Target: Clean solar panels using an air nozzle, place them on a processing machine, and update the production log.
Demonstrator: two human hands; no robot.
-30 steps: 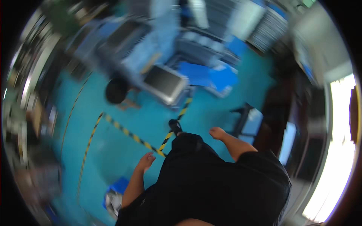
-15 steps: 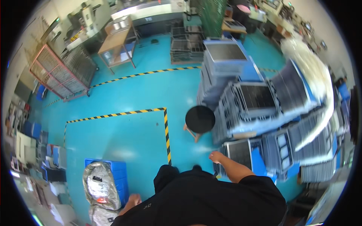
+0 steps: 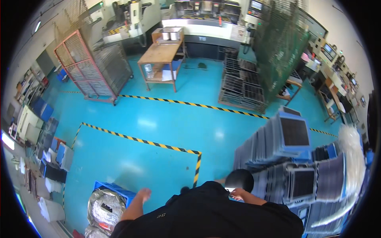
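Observation:
My left hand (image 3: 144, 194) hangs out ahead of my body, above the blue floor, just right of a blue crate (image 3: 126, 192). It touches nothing that I can see, and its fingers are too blurred to read. My right hand (image 3: 238, 194) is closed in front of the round black stool seat (image 3: 243, 179). A small bright patch shows at its fingertips; whether it is a held thing or a shine behind is unclear. Silvery wrapped bundles (image 3: 102, 214) sit against the crate.
Tall stacks of grey-blue trays (image 3: 274, 135) stand on the right, with clear plastic wrap (image 3: 351, 154) over some. Yellow-black tape (image 3: 158, 146) marks the floor. Further off are a wooden table (image 3: 160, 53), a red wire rack (image 3: 75, 59) and a pallet of black frames (image 3: 244, 85).
My body has moved forward and the view has swung right and up. The stool, once ahead, is now close by my right hand. My left hand has come forward past the crate.

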